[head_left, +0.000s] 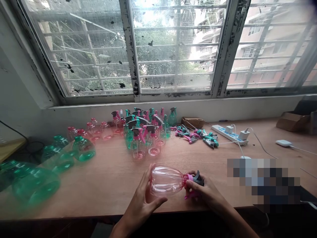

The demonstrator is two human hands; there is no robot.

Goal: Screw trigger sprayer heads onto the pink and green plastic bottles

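Observation:
A clear pink spray bottle [166, 180] lies sideways in both hands above the table's front edge. My left hand [143, 195] cups its broad base, fingers behind it and thumb stretched along the lower side. At the neck, my right hand [204, 190] is closed around the black and pink trigger sprayer [197, 178], which sits on the bottle mouth; whether it is screwed tight I cannot tell. A pink trigger shows below the right fingers. Beyond the hands, several pink and green bottles with sprayers [138, 145] stand upright in a group.
Green bottles without sprayers [84, 148] and pink ones [107, 130] stand at the left. Loose sprayer heads [192, 135] are piled right of centre, before a brown box [192, 122]. A power strip [229, 135] with cables lies farther right. A blurred patch covers the right front.

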